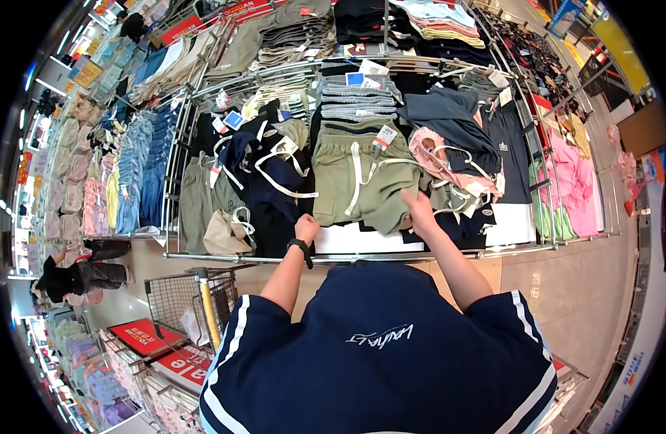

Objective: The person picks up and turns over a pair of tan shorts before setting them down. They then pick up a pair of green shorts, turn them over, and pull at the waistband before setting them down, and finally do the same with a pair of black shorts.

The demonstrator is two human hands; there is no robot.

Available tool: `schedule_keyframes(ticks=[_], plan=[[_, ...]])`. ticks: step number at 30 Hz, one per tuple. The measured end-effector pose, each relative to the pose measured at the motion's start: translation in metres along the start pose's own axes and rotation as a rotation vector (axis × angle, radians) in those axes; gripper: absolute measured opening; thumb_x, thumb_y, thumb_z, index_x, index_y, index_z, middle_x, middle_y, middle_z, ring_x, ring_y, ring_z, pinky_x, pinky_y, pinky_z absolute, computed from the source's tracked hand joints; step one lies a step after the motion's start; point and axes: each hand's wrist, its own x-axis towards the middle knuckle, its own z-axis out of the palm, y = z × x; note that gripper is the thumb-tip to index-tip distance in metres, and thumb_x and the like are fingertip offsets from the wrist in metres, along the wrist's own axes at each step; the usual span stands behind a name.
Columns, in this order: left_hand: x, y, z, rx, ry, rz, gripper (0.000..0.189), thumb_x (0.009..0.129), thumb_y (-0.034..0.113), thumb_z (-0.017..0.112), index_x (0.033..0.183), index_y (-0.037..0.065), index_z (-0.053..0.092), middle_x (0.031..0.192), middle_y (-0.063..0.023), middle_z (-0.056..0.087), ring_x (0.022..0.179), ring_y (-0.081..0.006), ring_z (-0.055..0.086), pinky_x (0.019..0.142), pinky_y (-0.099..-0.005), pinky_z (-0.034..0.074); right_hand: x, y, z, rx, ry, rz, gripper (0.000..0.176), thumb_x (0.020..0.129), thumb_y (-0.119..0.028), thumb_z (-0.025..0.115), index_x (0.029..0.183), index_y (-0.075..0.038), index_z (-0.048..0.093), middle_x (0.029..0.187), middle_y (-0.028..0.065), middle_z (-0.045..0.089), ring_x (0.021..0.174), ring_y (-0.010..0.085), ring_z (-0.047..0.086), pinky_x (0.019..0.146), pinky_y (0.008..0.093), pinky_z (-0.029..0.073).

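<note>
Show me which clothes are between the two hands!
The olive cloth shorts with a white drawstring, spanning left hand to right hand; the folded grey garments lie beyond both.

Person's short-sleeved navy top, bottom centre of frame. Thin white lettering across front, inverted in view. White stripes along both sleeves. Dark watch-like band at left wrist, left of frame centre.

One head-worn cam over there, wide fisheye, black corners, aimed forward and steeply down; wearer's navy shirt very near, lower centre; clothes display farther out, upper centre
</note>
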Motion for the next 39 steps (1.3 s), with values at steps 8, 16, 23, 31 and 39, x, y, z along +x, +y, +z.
schedule_keyframes(ticks=[8,16,23,31,39], plan=[[-0.021,0.014,-0.017,-0.187,0.082,0.228,0.008,0.082,0.007,0.061,0.08,0.003,0.054,0.075,-0.0111,0.06,0.071,-0.0249,0.058,0.069,-0.0344,0.046,0.009,0.052,-0.029,-1.104,0.493,-0.477,0.046,0.076,-0.02,0.07,0.112,0.002,0.052,0.103,0.0218,0.059,0.1,0.0394,0.056,0.088,0.0456,0.045],[-0.027,0.022,-0.025,-0.413,-0.049,0.215,0.007,0.087,0.006,0.059,0.085,0.001,0.053,0.082,-0.0062,0.061,0.079,-0.0156,0.057,0.072,-0.0301,0.046,0.046,0.057,-0.015,-0.714,0.516,-0.119,0.052,0.077,-0.025,0.07,0.119,0.002,0.054,0.109,0.0241,0.062,0.103,0.0381,0.06,0.09,0.044,0.047],[-0.027,0.012,-0.029,-0.109,-0.121,0.124,0.054,0.078,0.028,0.074,0.115,-0.006,0.054,0.104,-0.02,0.068,0.097,-0.03,0.066,0.085,-0.0354,0.051,0.055,0.072,-0.025,-1.105,0.563,-0.383,0.013,0.08,-0.016,0.065,0.09,-0.009,0.064,0.088,0.022,0.059,0.085,0.0412,0.058,0.075,0.0482,0.048],[-0.026,0.03,-0.021,0.031,0.072,0.362,0.027,0.082,0.027,0.07,0.091,0.002,0.065,0.081,-0.0158,0.069,0.077,-0.0327,0.067,0.07,-0.039,0.052,0.058,0.082,-0.02,-0.885,0.747,-0.369,0.023,0.08,-0.017,0.066,0.097,-0.004,0.059,0.099,0.0233,0.058,0.099,0.0389,0.057,0.085,0.0439,0.047],[-0.033,0.034,-0.021,0.175,-0.056,0.276,0.025,0.076,0.022,0.071,0.081,-0.001,0.066,0.08,-0.018,0.068,0.077,-0.0367,0.065,0.07,-0.0413,0.052,0.053,0.068,-0.022,-0.838,0.455,-0.414,0.016,0.083,-0.013,0.064,0.092,-0.004,0.054,0.085,0.0144,0.055,0.082,0.0289,0.056,0.071,0.0411,0.045]])
